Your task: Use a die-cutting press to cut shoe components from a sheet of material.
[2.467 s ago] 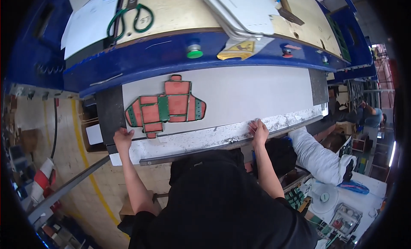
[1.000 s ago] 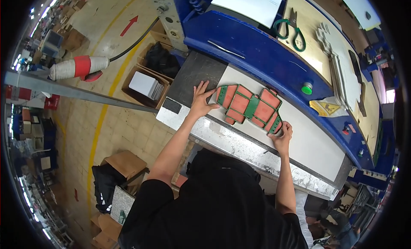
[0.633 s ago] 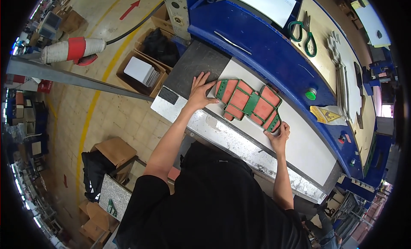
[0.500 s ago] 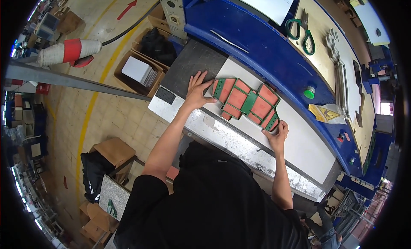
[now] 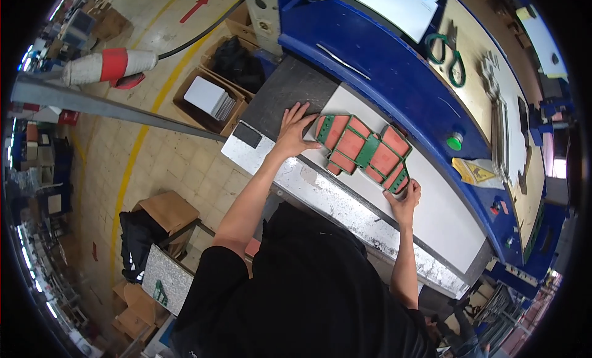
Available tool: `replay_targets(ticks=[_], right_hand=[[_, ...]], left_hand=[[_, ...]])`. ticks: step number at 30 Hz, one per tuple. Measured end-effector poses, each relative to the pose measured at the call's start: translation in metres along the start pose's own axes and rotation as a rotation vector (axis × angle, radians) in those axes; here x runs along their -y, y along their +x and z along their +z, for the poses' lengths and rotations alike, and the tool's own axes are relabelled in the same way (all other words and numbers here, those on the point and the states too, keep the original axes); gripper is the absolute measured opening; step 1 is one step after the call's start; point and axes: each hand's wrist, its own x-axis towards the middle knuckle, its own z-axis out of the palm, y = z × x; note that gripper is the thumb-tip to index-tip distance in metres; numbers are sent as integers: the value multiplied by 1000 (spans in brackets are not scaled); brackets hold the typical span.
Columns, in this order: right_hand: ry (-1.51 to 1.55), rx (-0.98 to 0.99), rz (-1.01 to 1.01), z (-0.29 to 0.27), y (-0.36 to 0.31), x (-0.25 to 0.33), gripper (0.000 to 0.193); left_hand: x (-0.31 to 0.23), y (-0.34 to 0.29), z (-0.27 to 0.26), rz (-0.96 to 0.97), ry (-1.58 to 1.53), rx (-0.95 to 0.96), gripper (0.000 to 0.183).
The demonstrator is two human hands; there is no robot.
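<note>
A cutting die [image 5: 368, 151] with a green metal frame and pinkish-red foam pads lies flat on a white sheet [image 5: 441, 219]. At its left end, my left hand [image 5: 293, 136] grips the rim between thumb and index finger, the other fingers spread over the dark board [image 5: 285, 81]. My right hand [image 5: 405, 204] holds the opposite, lower right end, with thumb and fingers on either side of the corner. The underside of the die is hidden.
A blue machine beam [image 5: 394, 71] with a green button [image 5: 454, 141] runs just beyond the die. Green-handled scissors [image 5: 447, 53] lie on a ledge above it. Cardboard boxes [image 5: 216, 99] stand left of the table, near a grey metal bar [image 5: 117, 108].
The whole view has shifted slightly, so the scene appears farther right. Both hands stay on the ends of the cutting die, which shows no clear movement on the sheet.
</note>
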Motion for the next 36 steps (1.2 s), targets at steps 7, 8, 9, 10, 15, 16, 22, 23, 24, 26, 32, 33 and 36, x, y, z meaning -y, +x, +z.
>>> replay_targets(ticks=[7, 8, 9, 10, 15, 16, 22, 23, 24, 26, 32, 33, 36], right_hand=[[-101, 27, -16, 3, 0, 4, 81], [-82, 27, 1, 3, 0, 4, 81], [-72, 14, 46, 4, 0, 4, 81], [-68, 32, 20, 3, 0, 4, 81], [-36, 18, 42, 3, 2, 2, 83], [-15, 8, 50, 3, 3, 2, 82], [-30, 44, 54, 0, 7, 2, 82], [-52, 36, 73, 0, 7, 2, 81], [-42, 31, 72, 0, 7, 2, 80], [-14, 37, 53, 0, 7, 2, 79], [-21, 22, 42, 0, 7, -3, 82], [-19, 32, 54, 0, 8, -4, 82], [-3, 12, 70, -2, 10, -3, 82]], left_hand=[[3, -2, -2, -13, -28, -18, 83], [3, -3, -1, -7, -27, -19, 82], [3, -3, -2, -12, -39, 15, 80], [3, -3, -1, -13, -40, 13, 79], [4, -3, 0, -3, -23, -5, 78], [4, -3, 0, 4, -32, 1, 78], [4, -1, 0, 35, -23, -27, 78], [4, 0, 1, 15, -24, -3, 76], [4, 0, 1, 26, -19, -2, 77], [4, 1, 2, 28, -7, -15, 77], [2, 1, 3, 16, -13, -9, 77], [2, 1, 2, 31, -8, -19, 77], [-1, 3, 2, 18, -12, -4, 77]])
